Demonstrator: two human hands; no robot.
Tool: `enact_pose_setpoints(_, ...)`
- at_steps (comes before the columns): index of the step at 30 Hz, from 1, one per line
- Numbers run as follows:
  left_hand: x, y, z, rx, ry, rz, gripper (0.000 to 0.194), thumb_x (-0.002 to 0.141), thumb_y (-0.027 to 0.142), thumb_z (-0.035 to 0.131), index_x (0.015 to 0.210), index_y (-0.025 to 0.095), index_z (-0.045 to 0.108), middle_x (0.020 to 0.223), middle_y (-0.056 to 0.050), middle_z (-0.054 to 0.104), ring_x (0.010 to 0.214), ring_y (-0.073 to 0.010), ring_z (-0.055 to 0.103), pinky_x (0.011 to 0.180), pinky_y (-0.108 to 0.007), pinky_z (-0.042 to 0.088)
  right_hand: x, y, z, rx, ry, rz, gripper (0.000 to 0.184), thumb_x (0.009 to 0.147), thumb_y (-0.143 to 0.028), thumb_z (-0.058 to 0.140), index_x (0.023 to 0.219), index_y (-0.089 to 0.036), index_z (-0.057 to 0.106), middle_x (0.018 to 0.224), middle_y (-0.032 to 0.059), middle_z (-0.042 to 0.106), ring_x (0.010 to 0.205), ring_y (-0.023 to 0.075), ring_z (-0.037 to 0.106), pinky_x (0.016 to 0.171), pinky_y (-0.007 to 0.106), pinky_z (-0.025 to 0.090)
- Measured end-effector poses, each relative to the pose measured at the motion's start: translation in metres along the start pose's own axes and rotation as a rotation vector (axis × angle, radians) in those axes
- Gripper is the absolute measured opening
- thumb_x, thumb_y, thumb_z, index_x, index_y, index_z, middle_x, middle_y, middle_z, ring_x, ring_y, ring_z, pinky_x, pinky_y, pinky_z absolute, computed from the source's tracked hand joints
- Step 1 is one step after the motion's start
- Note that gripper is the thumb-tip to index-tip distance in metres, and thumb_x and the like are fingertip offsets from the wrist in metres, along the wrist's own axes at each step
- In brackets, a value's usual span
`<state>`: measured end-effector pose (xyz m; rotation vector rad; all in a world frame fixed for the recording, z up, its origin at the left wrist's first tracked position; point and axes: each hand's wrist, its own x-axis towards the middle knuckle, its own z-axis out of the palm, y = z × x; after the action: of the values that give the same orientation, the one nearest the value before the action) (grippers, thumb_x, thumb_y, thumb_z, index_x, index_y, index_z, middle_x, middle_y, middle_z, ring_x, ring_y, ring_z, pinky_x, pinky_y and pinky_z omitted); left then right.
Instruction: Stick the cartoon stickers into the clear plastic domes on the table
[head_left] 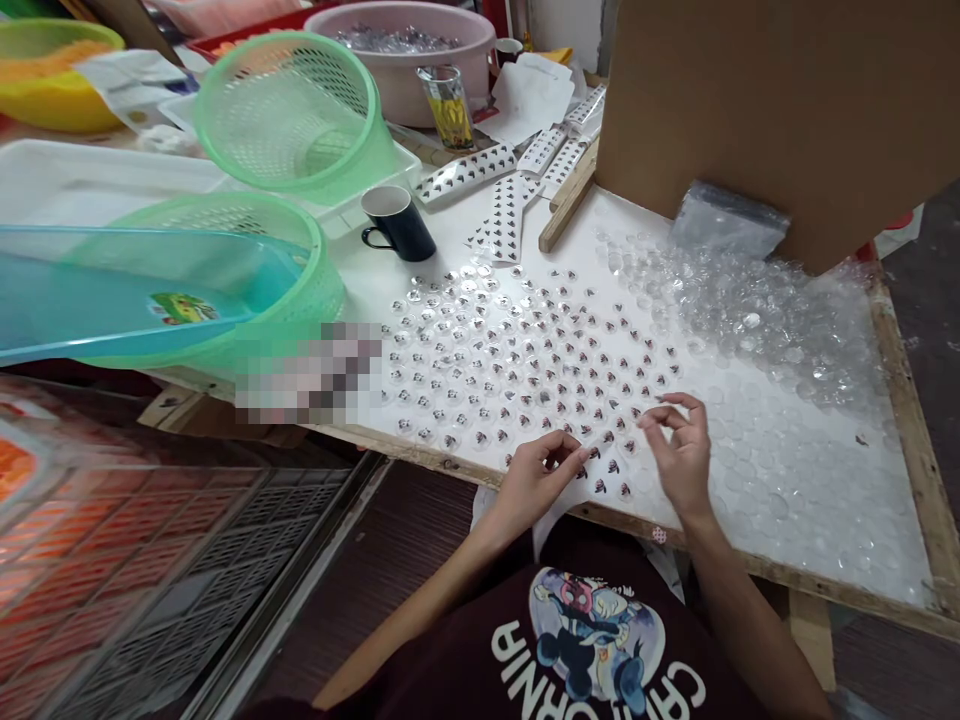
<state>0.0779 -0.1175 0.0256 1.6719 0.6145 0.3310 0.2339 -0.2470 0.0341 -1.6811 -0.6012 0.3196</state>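
Note:
My left hand [546, 475] is at the front edge of the table, thumb and fingertips pinched together; what they hold is too small to make out. A whitish strip [553, 515] shows just below it, over the table edge. To its right, my right hand [681, 450] hovers over the tabletop with thumb and index finger curled toward each other. Anything between those fingertips is too small to name. Around both hands lie many clear round discs with small dark printed stickers [559, 360]. Plain clear discs [780, 480] spread to the right of my right hand.
A heap of clear discs [780, 320] lies beside a cardboard sheet [765, 110]. Sticker sheets [507, 215], a dark mug [409, 230] and a glass [450, 110] stand at the back. Green baskets [367, 150] and a blue tray [90, 285] crowd the left. Wooden strips edge the table.

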Motion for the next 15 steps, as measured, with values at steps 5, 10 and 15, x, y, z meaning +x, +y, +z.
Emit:
enact_pose_setpoints(5,0.0,-0.005,-0.001,-0.005,0.045,-0.029,0.028,0.089,0.04,0.062,0.075,0.016,0.065,0.067,-0.001,0.064,0.065,-0.0146,0.055,0.061,-0.025,0.04,0.032,0.017,-0.039,0.047,0.074,0.086,0.042,0.082,-0.036,0.07,0.115,-0.025,0.047,0.081,-0.0005,0.068,0.084,0.0185,0.065,0.091,0.039,0.047)
enact_pose_setpoints(10,0.001,-0.008,-0.001,-0.015,0.041,-0.038,0.027,0.089,0.04,0.062,0.075,0.016,0.065,0.069,-0.002,0.063,0.066,-0.0149,0.053,0.062,-0.026,0.039,0.044,0.031,-0.053,0.048,0.094,0.116,0.05,0.076,-0.036,0.075,0.116,-0.025,0.047,0.083,-0.001,0.068,0.082,0.0176,0.063,0.085,0.036,0.046)
enact_pose_setpoints(15,0.001,-0.007,-0.001,-0.022,0.038,-0.037,0.027,0.089,0.039,0.061,0.076,0.016,0.065,0.069,-0.002,0.062,0.066,-0.015,0.053,0.062,-0.026,0.039,0.044,0.039,-0.04,-0.036,-0.041,0.132,0.045,0.076,-0.035,0.072,0.113,-0.024,0.048,0.079,-0.0021,0.067,0.075,0.0169,0.061,0.079,0.034,0.044)
